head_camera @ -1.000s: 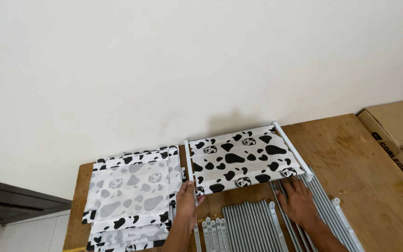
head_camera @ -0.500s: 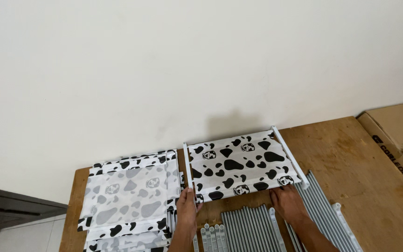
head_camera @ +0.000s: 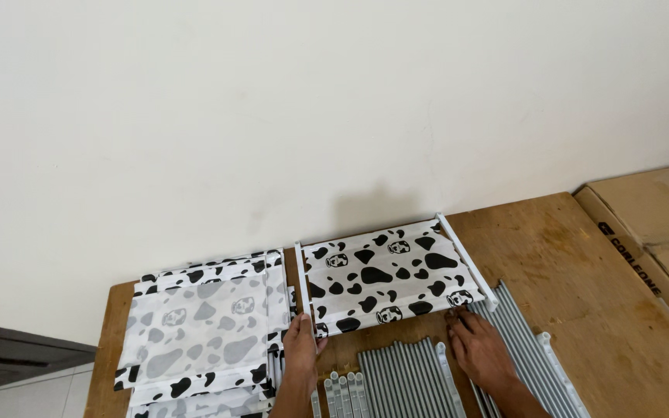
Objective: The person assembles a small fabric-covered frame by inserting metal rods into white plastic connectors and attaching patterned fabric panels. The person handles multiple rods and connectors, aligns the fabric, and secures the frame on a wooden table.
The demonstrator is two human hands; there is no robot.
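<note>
A cow-print fabric shelf panel [head_camera: 385,275] with white rods on its two short sides lies flat on the wooden table [head_camera: 567,255] near the wall. My left hand [head_camera: 301,352] rests at its near left corner, fingers on the rod end. My right hand [head_camera: 480,352] touches its near right corner, fingers spread flat over the grey tubes. Neither hand grips anything that I can see.
A stack of folded cow-print fabric panels [head_camera: 199,333] lies to the left. Grey metal tubes [head_camera: 404,379] lie in rows at the near edge, and more tubes [head_camera: 532,352] lie to the right. A cardboard box [head_camera: 656,232] stands at the far right.
The view has shifted a little. Both hands have slid slightly along the near edge of the panel, which stays flat on the table.
</note>
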